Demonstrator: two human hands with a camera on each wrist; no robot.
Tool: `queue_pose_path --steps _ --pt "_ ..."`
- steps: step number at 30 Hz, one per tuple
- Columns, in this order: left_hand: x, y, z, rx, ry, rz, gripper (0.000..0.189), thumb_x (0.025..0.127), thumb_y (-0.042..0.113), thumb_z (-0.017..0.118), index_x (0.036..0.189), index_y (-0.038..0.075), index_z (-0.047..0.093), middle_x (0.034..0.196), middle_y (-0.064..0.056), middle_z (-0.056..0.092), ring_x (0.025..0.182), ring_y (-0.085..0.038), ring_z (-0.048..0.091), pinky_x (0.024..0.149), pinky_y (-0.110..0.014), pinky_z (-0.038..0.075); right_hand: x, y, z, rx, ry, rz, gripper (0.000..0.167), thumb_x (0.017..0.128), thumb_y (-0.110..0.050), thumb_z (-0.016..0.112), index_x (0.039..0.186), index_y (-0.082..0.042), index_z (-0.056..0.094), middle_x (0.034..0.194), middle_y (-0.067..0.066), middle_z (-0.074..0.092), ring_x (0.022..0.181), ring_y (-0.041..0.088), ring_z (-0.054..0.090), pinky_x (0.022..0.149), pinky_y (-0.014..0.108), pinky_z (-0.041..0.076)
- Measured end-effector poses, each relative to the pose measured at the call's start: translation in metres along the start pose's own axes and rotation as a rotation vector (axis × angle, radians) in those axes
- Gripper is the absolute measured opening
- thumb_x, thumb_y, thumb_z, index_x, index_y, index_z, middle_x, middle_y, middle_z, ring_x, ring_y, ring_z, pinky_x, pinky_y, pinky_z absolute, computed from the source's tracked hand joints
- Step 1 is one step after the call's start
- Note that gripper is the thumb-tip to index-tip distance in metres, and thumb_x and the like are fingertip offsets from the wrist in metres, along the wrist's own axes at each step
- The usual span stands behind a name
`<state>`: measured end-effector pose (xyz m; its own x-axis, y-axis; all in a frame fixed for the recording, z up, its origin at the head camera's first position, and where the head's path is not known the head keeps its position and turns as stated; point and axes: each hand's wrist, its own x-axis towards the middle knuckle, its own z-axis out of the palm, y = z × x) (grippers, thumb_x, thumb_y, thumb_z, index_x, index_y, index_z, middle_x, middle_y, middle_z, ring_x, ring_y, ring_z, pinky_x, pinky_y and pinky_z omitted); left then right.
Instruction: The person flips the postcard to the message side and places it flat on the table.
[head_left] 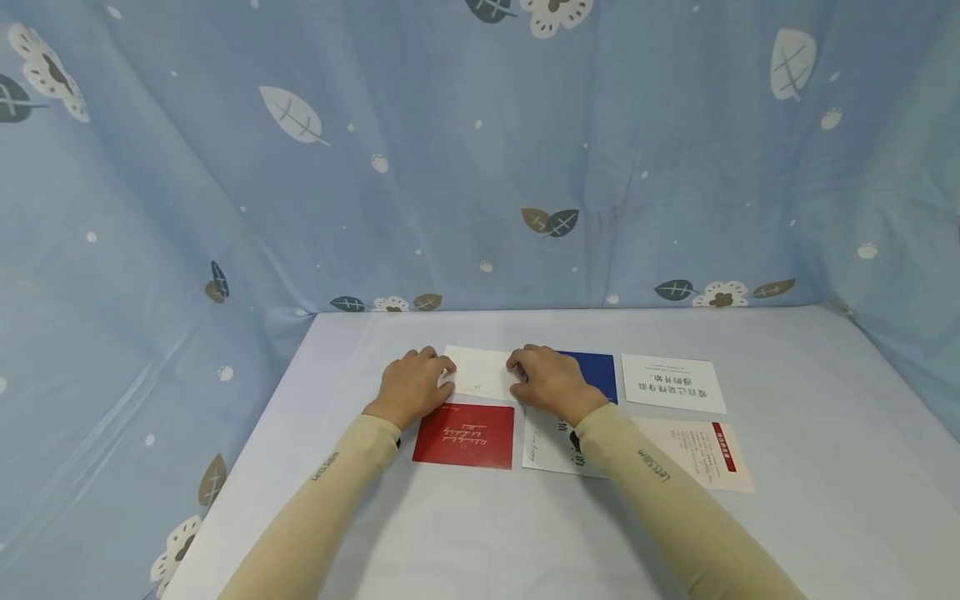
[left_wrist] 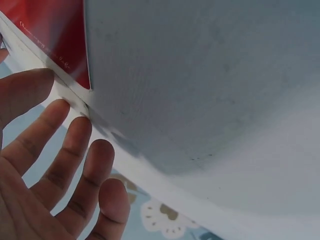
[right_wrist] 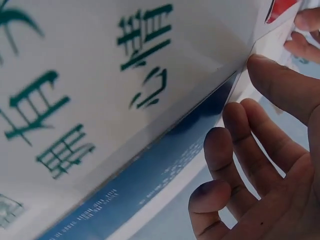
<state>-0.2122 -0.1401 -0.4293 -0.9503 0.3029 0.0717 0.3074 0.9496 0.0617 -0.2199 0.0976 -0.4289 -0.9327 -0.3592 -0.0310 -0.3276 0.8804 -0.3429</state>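
Note:
A plain white card [head_left: 482, 372] with a small mark near its lower edge lies flat in the back row, between the two hands. At its left end, my left hand [head_left: 411, 386] touches it with thumb and forefinger, set apart. Its other fingers [left_wrist: 100, 160] are spread and loosely bent in the left wrist view. My right hand [head_left: 551, 379] touches the right end the same way and partly covers a blue card [head_left: 600, 375]. Just in front lie a red card [head_left: 465, 440] with white script and a white card with green characters [right_wrist: 100, 75], partly hidden by the right arm.
To the right lie a white card with black characters [head_left: 671, 385] and a cream card with a red strip [head_left: 701, 454]. A white cloth [head_left: 450, 533] covers the table. Behind it and along the sides hangs a blue leaf-patterned curtain [head_left: 450, 167].

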Motion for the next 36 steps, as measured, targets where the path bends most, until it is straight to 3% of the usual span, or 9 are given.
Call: queue_pose_path --steps 15,23,36 --pt "-0.005 -0.001 -0.001 -0.040 -0.035 -0.013 0.028 0.094 0.027 0.070 0.119 0.018 0.074 0.112 -0.007 0.065 0.091 -0.023 0.058 0.077 -0.042 0.055 0.001 0.008 0.001 0.001 0.041 -0.040 0.036 0.089 -0.023 0.080 0.122 -0.013 0.070 0.106 -0.001 0.066 0.094 0.015 0.060 0.085 0.037 0.052" --pt "-0.005 -0.003 -0.001 -0.068 -0.054 -0.001 0.029 0.094 0.026 0.069 0.121 0.016 0.073 0.111 -0.006 0.064 0.090 -0.021 0.058 0.079 -0.040 0.054 -0.001 0.007 0.001 -0.065 0.048 -0.086 0.035 0.089 -0.023 0.079 0.122 -0.013 0.071 0.107 0.000 0.067 0.094 0.017 0.061 0.086 0.037 0.054" --pt "-0.017 -0.024 -0.021 -0.118 -0.019 -0.062 0.035 0.094 0.030 0.067 0.125 0.013 0.071 0.114 -0.008 0.066 0.101 -0.027 0.061 0.085 -0.046 0.054 -0.015 0.011 -0.017 0.032 0.126 -0.089 0.035 0.095 -0.025 0.073 0.127 -0.012 0.068 0.116 0.006 0.067 0.102 0.021 0.064 0.087 0.041 0.055"
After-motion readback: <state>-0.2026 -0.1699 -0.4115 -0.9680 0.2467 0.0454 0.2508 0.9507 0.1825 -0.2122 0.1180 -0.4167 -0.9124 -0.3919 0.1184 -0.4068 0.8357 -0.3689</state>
